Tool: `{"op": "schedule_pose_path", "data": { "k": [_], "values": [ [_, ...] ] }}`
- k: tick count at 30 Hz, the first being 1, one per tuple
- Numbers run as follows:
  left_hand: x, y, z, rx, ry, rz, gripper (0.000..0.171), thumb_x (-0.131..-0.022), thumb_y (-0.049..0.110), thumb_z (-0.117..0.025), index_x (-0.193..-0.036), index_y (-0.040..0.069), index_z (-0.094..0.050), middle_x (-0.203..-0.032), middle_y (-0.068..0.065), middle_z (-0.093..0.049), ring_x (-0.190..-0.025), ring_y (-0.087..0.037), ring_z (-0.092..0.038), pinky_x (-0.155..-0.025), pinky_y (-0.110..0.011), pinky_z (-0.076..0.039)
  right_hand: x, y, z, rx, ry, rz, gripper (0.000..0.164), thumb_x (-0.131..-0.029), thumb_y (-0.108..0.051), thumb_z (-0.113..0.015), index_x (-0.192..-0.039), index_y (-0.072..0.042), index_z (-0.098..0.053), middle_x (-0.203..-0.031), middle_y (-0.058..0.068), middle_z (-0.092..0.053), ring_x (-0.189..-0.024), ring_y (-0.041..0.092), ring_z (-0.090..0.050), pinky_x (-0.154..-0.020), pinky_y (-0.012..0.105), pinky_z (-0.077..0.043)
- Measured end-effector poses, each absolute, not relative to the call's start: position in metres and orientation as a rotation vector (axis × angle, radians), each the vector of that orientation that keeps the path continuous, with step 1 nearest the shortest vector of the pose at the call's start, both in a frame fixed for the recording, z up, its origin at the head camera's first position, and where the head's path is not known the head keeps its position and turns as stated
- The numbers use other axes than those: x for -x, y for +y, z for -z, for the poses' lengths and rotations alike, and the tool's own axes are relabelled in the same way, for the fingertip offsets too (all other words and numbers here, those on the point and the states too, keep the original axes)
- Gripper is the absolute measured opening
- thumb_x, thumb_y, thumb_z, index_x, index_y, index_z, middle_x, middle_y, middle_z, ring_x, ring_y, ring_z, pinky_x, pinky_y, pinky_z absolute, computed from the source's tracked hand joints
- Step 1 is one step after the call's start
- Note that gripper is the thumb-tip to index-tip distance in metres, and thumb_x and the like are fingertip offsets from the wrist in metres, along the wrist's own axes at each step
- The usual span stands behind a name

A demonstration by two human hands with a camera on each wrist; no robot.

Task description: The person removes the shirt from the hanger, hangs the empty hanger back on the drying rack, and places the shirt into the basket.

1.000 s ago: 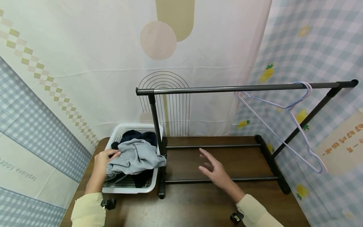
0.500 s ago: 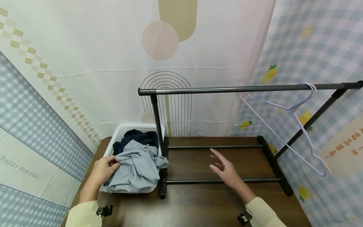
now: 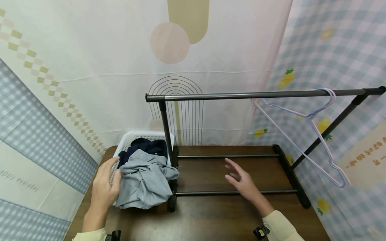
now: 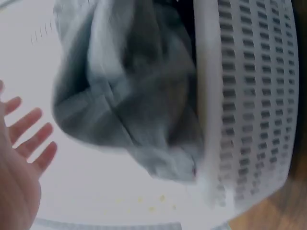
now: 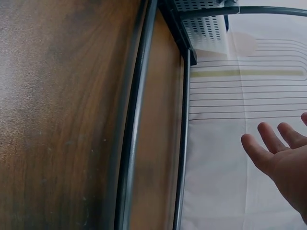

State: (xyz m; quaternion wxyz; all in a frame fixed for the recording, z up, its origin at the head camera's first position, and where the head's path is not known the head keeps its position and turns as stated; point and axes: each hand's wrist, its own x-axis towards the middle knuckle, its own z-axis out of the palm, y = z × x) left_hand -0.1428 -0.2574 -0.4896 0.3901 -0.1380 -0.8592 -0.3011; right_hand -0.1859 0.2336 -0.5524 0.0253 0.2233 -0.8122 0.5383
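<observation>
A crumpled grey garment [image 3: 144, 182] lies over the front of a white perforated basket [image 3: 128, 139], with a dark navy garment [image 3: 149, 146] behind it. My left hand [image 3: 105, 187] is beside the basket's left side, fingers extended and holding nothing. In the left wrist view the fingers of the left hand [image 4: 24, 158] are spread apart from the grey cloth [image 4: 129, 91]. Over the lower bars of a black clothes rack [image 3: 229, 96], my right hand [image 3: 243, 182] hovers with relaxed fingers. The right wrist view also has this right hand [image 5: 283, 158] holding nothing.
Two pale lilac hangers [image 3: 310, 115] hang at the right end of the rack's top rail. The rack's left foot [image 3: 172, 201] stands close against the basket. A brown wooden table [image 3: 205, 221] carries both, and patterned cloth [image 3: 229, 43] covers the walls behind.
The left hand has let go of the grey garment and drawn back left. The garment now spreads over the basket's front edge. My right hand has shifted slightly right.
</observation>
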Motion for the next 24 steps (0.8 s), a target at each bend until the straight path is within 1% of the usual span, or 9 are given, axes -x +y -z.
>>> {"op": "schedule_pose_path", "data": {
  "k": [2,3,5,7,9,12,14,19,24],
  "values": [
    [0.143,-0.248,0.489,0.496,-2.15,0.7,0.056,-0.102,0.044,-0.055,-0.135,-0.001,-0.064,-0.133,-0.026,-0.063,-0.124,-0.043,-0.056,-0.119,-0.024,-0.031,0.187,0.234,0.552,-0.697,-2.508,-1.657,0.061,-0.103,-0.008,-0.062,-0.159,-0.009,-0.039,-0.157,0.016,-0.048,-0.137,0.039,-0.052,-0.102,0.056,-0.051],
    [0.142,-0.243,0.489,0.559,-2.183,0.658,0.068,-0.101,0.057,-0.051,-0.138,0.001,-0.063,-0.138,-0.027,-0.061,-0.128,-0.046,-0.054,-0.122,-0.035,-0.031,0.187,0.234,0.552,-0.7,-2.505,-1.655,0.06,-0.103,-0.007,-0.062,-0.159,-0.008,-0.039,-0.157,0.016,-0.048,-0.137,0.039,-0.052,-0.102,0.054,-0.052],
    [0.14,-0.234,0.492,0.63,-2.322,0.566,0.086,-0.093,0.078,-0.048,-0.146,0.011,-0.058,-0.148,-0.025,-0.054,-0.136,-0.05,-0.048,-0.122,-0.055,-0.03,0.187,0.234,0.552,-0.701,-2.497,-1.655,0.06,-0.103,-0.006,-0.062,-0.158,-0.008,-0.04,-0.157,0.016,-0.048,-0.136,0.04,-0.053,-0.103,0.049,-0.054],
    [0.138,-0.225,0.497,0.662,-2.476,0.476,0.096,-0.084,0.088,-0.05,-0.153,0.022,-0.051,-0.157,-0.022,-0.045,-0.141,-0.056,-0.04,-0.114,-0.074,-0.028,0.188,0.234,0.551,-0.701,-2.492,-1.657,0.059,-0.103,-0.005,-0.062,-0.158,-0.007,-0.04,-0.157,0.015,-0.048,-0.136,0.04,-0.053,-0.103,0.045,-0.055],
    [0.136,-0.219,0.503,0.665,-2.602,0.396,0.104,-0.074,0.092,-0.057,-0.157,0.03,-0.045,-0.163,-0.019,-0.038,-0.144,-0.06,-0.034,-0.104,-0.086,-0.027,0.188,0.234,0.551,-0.704,-2.488,-1.664,0.059,-0.103,-0.004,-0.061,-0.158,-0.007,-0.041,-0.157,0.014,-0.047,-0.135,0.039,-0.053,-0.103,0.042,-0.055],
    [0.137,-0.212,0.509,0.646,-2.7,0.3,0.112,-0.064,0.088,-0.071,-0.158,0.035,-0.042,-0.166,-0.018,-0.032,-0.145,-0.064,-0.029,-0.099,-0.091,-0.024,0.189,0.235,0.551,-0.712,-2.484,-1.672,0.059,-0.103,-0.005,-0.06,-0.158,-0.007,-0.04,-0.158,0.014,-0.046,-0.136,0.039,-0.053,-0.103,0.044,-0.055],
    [0.139,-0.208,0.511,0.627,-2.723,0.248,0.112,-0.061,0.085,-0.077,-0.157,0.036,-0.044,-0.166,-0.019,-0.032,-0.144,-0.064,-0.03,-0.099,-0.09,-0.025,0.189,0.235,0.551,-0.719,-2.475,-1.677,0.058,-0.103,-0.004,-0.06,-0.158,-0.006,-0.04,-0.158,0.017,-0.046,-0.135,0.038,-0.054,-0.102,0.046,-0.055],
    [0.147,-0.206,0.514,0.613,-2.717,0.178,0.095,-0.066,0.061,-0.09,-0.149,0.033,-0.055,-0.161,-0.019,-0.042,-0.137,-0.06,-0.043,-0.097,-0.086,-0.035,0.19,0.236,0.552,-0.732,-2.451,-1.687,0.058,-0.103,-0.001,-0.059,-0.158,-0.004,-0.04,-0.157,0.025,-0.044,-0.135,0.034,-0.055,-0.102,0.044,-0.055],
    [0.154,-0.207,0.517,0.633,-2.662,0.141,0.082,-0.066,0.031,-0.098,-0.14,0.029,-0.063,-0.151,-0.019,-0.053,-0.122,-0.054,-0.056,-0.09,-0.077,-0.047,0.188,0.24,0.549,-0.726,-2.492,-1.623,0.06,-0.103,-0.004,-0.06,-0.159,-0.006,-0.038,-0.159,0.02,-0.044,-0.136,0.036,-0.053,-0.102,0.05,-0.054]
  ]
}}
